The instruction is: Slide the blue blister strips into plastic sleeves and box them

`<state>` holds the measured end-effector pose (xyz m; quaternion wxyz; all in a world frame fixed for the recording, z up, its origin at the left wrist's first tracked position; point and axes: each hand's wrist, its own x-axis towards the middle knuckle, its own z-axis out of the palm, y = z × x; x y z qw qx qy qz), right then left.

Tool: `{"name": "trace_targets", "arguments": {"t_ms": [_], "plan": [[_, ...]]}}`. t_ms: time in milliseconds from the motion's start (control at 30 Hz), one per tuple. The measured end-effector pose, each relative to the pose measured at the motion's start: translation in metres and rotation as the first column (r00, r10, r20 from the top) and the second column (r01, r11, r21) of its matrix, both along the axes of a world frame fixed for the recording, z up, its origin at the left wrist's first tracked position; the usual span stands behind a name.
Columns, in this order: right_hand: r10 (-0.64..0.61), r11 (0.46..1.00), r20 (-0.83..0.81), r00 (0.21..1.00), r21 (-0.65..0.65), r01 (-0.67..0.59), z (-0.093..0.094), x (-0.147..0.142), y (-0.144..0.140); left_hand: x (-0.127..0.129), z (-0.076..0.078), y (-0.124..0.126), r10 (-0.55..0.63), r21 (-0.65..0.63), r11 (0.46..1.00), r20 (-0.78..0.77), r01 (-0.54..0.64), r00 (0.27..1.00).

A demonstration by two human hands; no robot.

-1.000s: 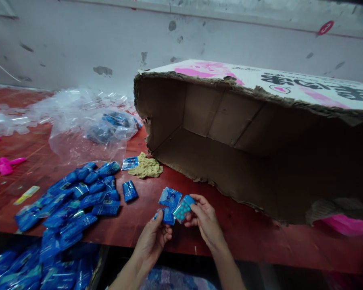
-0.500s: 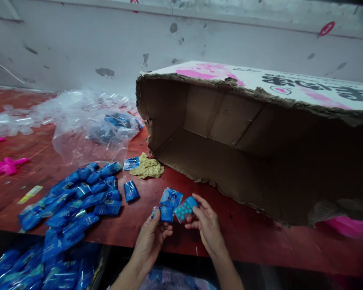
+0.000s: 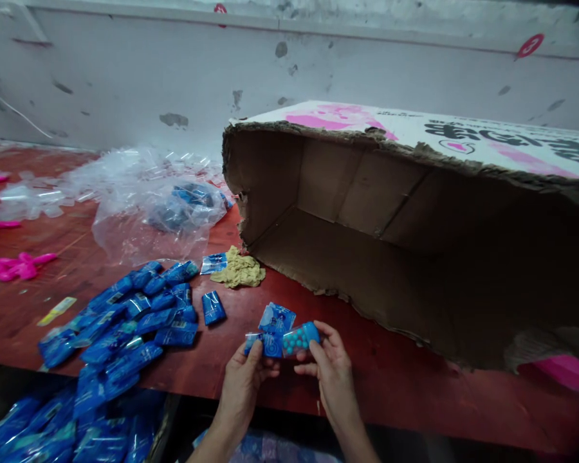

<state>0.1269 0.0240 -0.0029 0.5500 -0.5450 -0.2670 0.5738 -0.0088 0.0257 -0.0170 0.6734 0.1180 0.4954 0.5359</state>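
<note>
My left hand (image 3: pixel 245 376) pinches a flat blue printed plastic sleeve (image 3: pixel 272 345) near the table's front edge. In my right hand (image 3: pixel 332 363) is a small clear bottle (image 3: pixel 296 340) with a blue cap, filled with turquoise beads. It lies nearly level, its clear end against the sleeve's right edge; whether it has entered the sleeve I cannot tell. Just behind, another flat blue sleeve (image 3: pixel 276 317) rests on the red table. A single blue packet (image 3: pixel 213 308) lies to the left, beside a heap of blue wrapped packets (image 3: pixel 125 315).
A large torn-edged cardboard box (image 3: pixel 338 244) lies on its side, opening toward me. Clear plastic bags (image 3: pixel 149 212) spread behind the heap. A crumpled yellowish cloth (image 3: pixel 241 269) is near the box corner. Pink pieces (image 3: pixel 22 265) lie left. More blue packets (image 3: pixel 33 424) fill a container below the edge.
My right hand has tilted the bottle from slanting to nearly level, bringing its clear end to the sleeve's edge. My left hand keeps its pinch. The whole view has shifted slightly.
</note>
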Motion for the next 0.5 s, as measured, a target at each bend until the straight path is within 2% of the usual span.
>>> {"name": "trace_targets", "arguments": {"t_ms": [300, 500], "plan": [[0.002, 1.000, 0.011, 1.000, 0.029, -0.002, -0.015, -0.010, -0.013, -0.002, 0.000, 0.000, 0.011, -0.014, 1.000, 0.044, -0.010, 0.999], [-0.056, 0.998, -0.005, 0.998, 0.007, 0.056, -0.022, -0.015, -0.017, 0.000, 0.002, 0.001, 0.018, -0.100, 0.995, 0.096, -0.008, 0.995]]}}
